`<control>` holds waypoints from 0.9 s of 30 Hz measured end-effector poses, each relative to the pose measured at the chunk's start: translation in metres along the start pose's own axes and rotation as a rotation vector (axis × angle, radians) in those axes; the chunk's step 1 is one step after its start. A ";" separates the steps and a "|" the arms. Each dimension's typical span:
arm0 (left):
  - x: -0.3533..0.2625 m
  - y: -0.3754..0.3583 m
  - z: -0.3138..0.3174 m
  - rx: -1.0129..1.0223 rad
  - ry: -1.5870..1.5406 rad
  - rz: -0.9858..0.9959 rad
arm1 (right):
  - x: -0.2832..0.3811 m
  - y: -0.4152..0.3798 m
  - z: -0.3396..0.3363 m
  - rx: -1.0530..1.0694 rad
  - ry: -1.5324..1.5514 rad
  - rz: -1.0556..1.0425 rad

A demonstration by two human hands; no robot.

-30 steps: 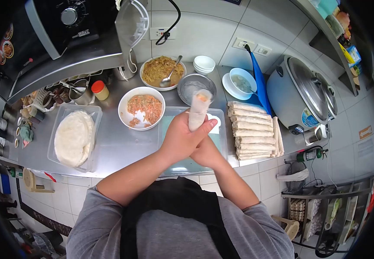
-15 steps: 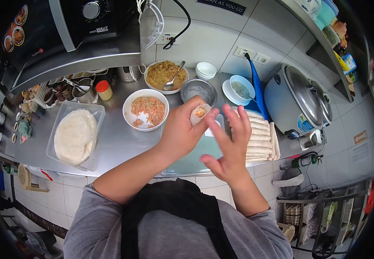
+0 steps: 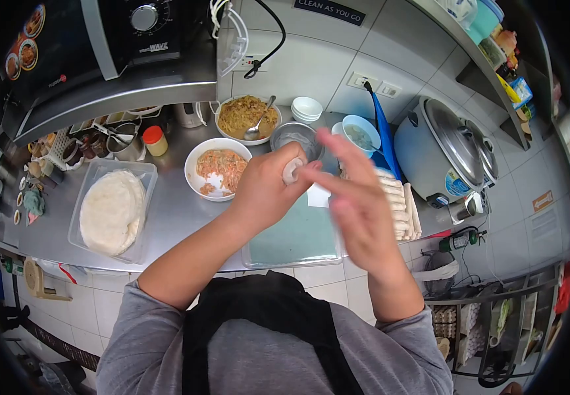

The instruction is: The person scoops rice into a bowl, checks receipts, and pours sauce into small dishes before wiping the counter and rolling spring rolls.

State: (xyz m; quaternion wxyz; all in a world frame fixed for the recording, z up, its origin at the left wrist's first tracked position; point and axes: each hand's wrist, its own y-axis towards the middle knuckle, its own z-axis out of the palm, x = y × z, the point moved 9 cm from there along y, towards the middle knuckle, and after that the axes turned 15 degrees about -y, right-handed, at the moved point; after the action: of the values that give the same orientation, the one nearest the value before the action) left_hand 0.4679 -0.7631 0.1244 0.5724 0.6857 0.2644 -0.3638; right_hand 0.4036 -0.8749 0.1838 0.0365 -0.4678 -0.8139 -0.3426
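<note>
My left hand (image 3: pixel 266 183) is wrapped around a spring roll (image 3: pixel 291 170), holding it upright with its pale top end showing. Beside it my right hand (image 3: pixel 367 217) is spread and blurred by motion, one finger reaching to the roll's top. Below both hands lies a greenish cutting board (image 3: pixel 291 240). Pale finished rolls (image 3: pixel 398 204) are stacked to the right, partly hidden by my right hand. A white bowl (image 3: pixel 190 172) holds orange-pink filling (image 3: pixel 227 167) to the left. Farther left, round wrappers (image 3: pixel 112 212) lie piled in a clear plastic container (image 3: pixel 151 176).
Behind stand a bowl of noodle-like food (image 3: pixel 242 117) with a spoon, a metal bowl (image 3: pixel 276 139), small white bowls (image 3: pixel 307 106) and a light-blue bowl (image 3: pixel 366 125). A large rice cooker (image 3: pixel 423 145) borders the right. Overhead at left is a microwave (image 3: pixel 160 33).
My right hand has come closer to the roll, a finger now at its top. The roll's end, which showed orange filling, now looks pale and covered. The view has shifted slightly.
</note>
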 end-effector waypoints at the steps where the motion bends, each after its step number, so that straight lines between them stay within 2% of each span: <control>1: 0.002 0.000 -0.001 0.027 -0.035 -0.050 | -0.004 0.001 -0.002 0.010 -0.002 -0.008; 5: 0.004 -0.003 -0.002 0.067 -0.053 -0.108 | -0.009 0.006 0.005 -0.046 -0.140 -0.055; 7: 0.008 -0.004 0.001 0.133 -0.144 -0.120 | 0.019 0.003 0.015 -0.016 -0.569 -0.201; 9: 0.005 -0.007 0.001 0.132 -0.233 -0.094 | 0.033 0.002 0.017 -0.056 -0.673 -0.270; 11: -0.001 -0.007 -0.004 0.137 -0.318 -0.066 | 0.032 0.010 0.016 0.081 -0.631 -0.280; 12: -0.004 -0.008 0.000 0.267 -0.293 -0.109 | 0.022 0.015 0.008 0.119 -0.359 -0.261; 13: -0.007 -0.009 0.005 0.395 -0.267 -0.150 | 0.015 0.019 0.006 0.115 -0.362 -0.264; 14: -0.014 -0.006 0.001 0.390 -0.267 -0.145 | 0.014 0.022 0.003 0.084 -0.155 -0.312; 15: -0.016 -0.009 0.005 0.461 -0.396 -0.246 | 0.015 0.023 0.001 0.059 0.058 -0.358; 16: -0.015 -0.015 0.010 0.532 -0.525 -0.350 | 0.017 0.023 0.010 0.118 0.048 -0.365; 17: -0.014 -0.014 0.006 0.528 -0.522 -0.352 | 0.015 0.024 0.014 0.118 0.052 -0.368; 19: -0.014 -0.025 0.016 0.714 -0.671 -0.437 | 0.014 0.026 0.020 0.160 0.135 -0.438; 23: -0.019 -0.029 0.015 0.786 -0.743 -0.324 | 0.016 0.032 0.013 0.065 0.279 -0.348; 25: -0.024 -0.031 0.013 0.807 -0.782 -0.410 | 0.017 0.033 0.024 0.243 0.159 -0.337; 27: -0.023 -0.033 0.014 0.851 -0.781 -0.373 | 0.019 0.032 0.027 0.250 0.182 -0.373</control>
State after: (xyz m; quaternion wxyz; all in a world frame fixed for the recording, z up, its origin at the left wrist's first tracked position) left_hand 0.4258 -0.7689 0.1219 0.2294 0.6123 -0.0182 -0.7564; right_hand 0.4250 -0.8349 0.1873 0.1033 -0.2687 -0.9156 -0.2808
